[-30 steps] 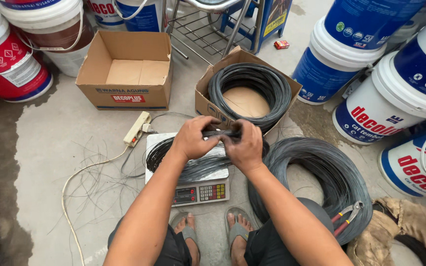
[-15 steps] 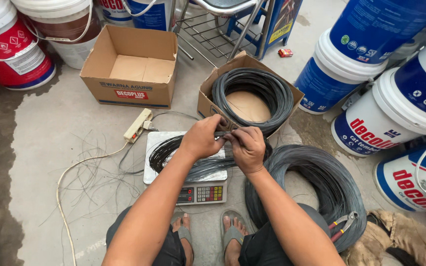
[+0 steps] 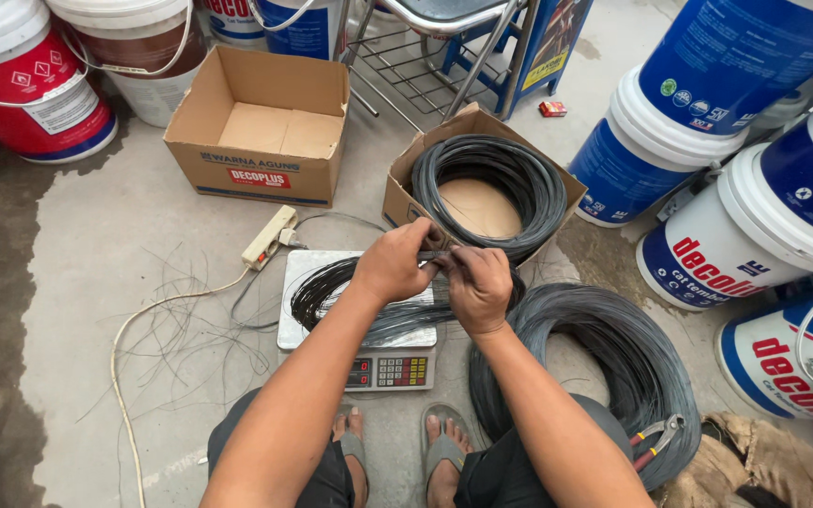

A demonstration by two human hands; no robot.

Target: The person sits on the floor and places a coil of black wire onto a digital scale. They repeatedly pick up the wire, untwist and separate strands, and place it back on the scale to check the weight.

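The left hand (image 3: 392, 268) and the right hand (image 3: 479, 287) meet in the middle, above the far edge of a flat silver weighing scale with a small keypad (image 3: 359, 329). Both hands are curled tight, and together they pinch a thin bundle of dark wire (image 3: 435, 255) between thumbs and fingers. The fingertips of the two hands almost touch. More of this dark wire lies in a loose loop on the scale plate (image 3: 331, 287), right under the hands.

Just beyond the hands sits a small brown cardboard box with a round coil of dark wire (image 3: 486, 188) inside it. To the right, near the person's knee, a big round coil of dark wire (image 3: 613, 362) lies on the grey floor, with red-handled pliers (image 3: 651, 440) resting on it. To the far left is an open brown cardboard box (image 3: 261, 132). A white power strip (image 3: 268, 237) lies just left of the scale. Big paint buckets (image 3: 708, 254) stand on the right
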